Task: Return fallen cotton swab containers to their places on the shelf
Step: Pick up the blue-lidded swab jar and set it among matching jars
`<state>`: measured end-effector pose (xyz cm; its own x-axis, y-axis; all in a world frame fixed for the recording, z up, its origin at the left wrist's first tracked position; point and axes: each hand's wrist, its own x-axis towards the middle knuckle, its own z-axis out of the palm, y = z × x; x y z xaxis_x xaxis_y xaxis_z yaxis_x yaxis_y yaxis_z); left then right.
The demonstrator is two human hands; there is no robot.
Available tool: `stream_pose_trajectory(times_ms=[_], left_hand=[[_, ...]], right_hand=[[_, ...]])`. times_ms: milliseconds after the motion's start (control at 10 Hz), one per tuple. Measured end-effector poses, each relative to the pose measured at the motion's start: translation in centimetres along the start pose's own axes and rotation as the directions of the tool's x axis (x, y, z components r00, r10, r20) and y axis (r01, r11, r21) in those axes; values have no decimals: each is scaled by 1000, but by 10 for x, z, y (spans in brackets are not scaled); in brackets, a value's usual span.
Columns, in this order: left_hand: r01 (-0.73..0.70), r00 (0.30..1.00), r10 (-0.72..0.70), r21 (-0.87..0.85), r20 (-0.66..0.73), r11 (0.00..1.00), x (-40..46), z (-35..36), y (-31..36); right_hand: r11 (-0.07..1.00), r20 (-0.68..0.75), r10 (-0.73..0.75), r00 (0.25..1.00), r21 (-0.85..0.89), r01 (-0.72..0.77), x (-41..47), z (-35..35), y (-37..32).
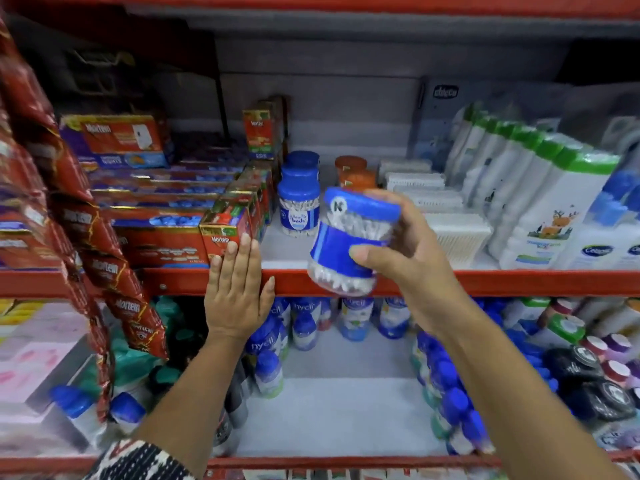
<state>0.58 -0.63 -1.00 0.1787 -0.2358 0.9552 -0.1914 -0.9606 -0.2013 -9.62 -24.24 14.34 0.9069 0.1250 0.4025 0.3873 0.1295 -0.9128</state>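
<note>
A blue-lidded cotton swab jar (349, 240) is clamped, tilted, in the right hand (412, 251) above the shelf's front edge (502, 280); the left hand (237, 292), fingers flat together, is braced there. Uprighting beside the standing jars (298, 206) is likely needed next.

I'm standing at a shop aisle: a red metal shelf (519, 280) holds goods in rows. Above its edge, left, sit Mortein boxes (225, 230); further right, jars of cotton buds (298, 207) and white lotion bottles (540, 206) (one brand reads Cetaphil). Below the edge stand Nycil bottles (304, 327), and Mortein sachets (114, 268) hang at left.
</note>
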Motion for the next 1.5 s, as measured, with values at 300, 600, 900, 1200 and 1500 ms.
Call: stream_pose_trajectory(times_ms=[300, 600, 900, 1200, 1500], left_hand=[[-5, 1000, 5, 14, -23, 1000, 4, 2, -2], [1, 1000, -1, 13, -22, 1000, 6, 4, -3], [11, 1000, -11, 4, -20, 1000, 4, 4, -3], [15, 1000, -15, -3, -8, 1000, 5, 2, -4], [8, 1000, -7, 7, -18, 1000, 4, 3, -4]], right_hand=[[521, 177, -87, 980, -831, 197, 85, 36, -18], [424, 138, 22, 990, -898, 116, 90, 58, 32], [248, 153, 64, 986, -960, 133, 93, 51, 28], [28, 174, 299, 938, -984, 174, 138, 76, -33], [79, 201, 554, 808, -979, 189, 148, 83, -47]])
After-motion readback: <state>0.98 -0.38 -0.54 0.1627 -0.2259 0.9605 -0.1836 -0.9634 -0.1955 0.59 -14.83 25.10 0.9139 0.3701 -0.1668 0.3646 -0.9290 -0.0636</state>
